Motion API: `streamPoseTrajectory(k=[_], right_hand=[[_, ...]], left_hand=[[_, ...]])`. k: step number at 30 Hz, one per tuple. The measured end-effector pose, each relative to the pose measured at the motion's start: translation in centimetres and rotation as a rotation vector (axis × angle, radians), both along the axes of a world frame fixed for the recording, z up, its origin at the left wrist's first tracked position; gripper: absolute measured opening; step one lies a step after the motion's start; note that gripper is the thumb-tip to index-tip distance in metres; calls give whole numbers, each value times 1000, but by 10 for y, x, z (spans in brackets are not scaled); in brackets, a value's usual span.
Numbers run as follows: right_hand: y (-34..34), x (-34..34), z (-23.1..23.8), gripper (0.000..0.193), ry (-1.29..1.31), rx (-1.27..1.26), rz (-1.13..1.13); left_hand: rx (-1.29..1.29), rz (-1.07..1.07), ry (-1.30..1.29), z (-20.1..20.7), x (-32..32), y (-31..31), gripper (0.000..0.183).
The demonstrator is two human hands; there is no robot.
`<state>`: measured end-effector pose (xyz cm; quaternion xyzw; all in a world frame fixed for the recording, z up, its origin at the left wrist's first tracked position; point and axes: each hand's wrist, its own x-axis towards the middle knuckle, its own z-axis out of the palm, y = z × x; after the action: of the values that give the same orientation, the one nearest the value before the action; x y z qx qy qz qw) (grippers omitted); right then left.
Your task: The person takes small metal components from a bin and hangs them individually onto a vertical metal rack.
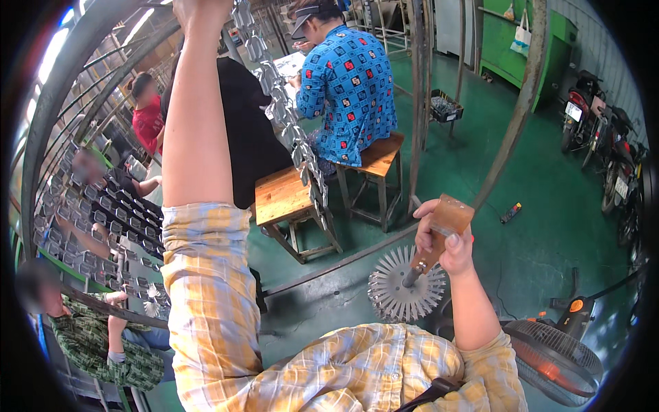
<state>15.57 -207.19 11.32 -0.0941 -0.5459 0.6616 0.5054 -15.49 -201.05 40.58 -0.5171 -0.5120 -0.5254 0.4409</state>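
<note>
My left arm stretches up past the hanging strings of shiny metal parts (278, 96). Only the base of my left hand (195, 12) shows at the top edge; its fingers are out of view. My right hand (449, 248) is closed around a flat brown handle-like piece (451, 214) with small holes at its upper end. Just below that hand is a round silver disc (391, 288) with slotted, comb-like edges. The brown piece's lower end, with a grey stub, overlaps the disc's middle; whether they are joined I cannot tell.
Two wooden stools (283, 196) stand ahead, one under a person in a blue patterned shirt (353, 89). Several other people work at left behind hung metal parts (103, 213). A fan (556, 357) is at lower right, motorbikes (607, 137) far right. Metal posts (515, 130) rise ahead.
</note>
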Motion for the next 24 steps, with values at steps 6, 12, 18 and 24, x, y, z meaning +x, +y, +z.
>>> streamPoseTrajectory(k=[6, 12, 18, 24], right_hand=[[1, -1, 0, 72, -2, 6, -25], [0, -1, 0, 71, 3, 40, -50], [6, -2, -2, 67, 10, 98, -43], [9, 1, -4, 70, 9, 96, 27]], left_hand=[[6, -44, -20, -1, 3, -4, 17], [48, -59, 139, 5, -8, -3, 18], [-80, -188, -22, 0, 7, 2, 20], [-167, -351, -178, -44, 16, -9, 24]])
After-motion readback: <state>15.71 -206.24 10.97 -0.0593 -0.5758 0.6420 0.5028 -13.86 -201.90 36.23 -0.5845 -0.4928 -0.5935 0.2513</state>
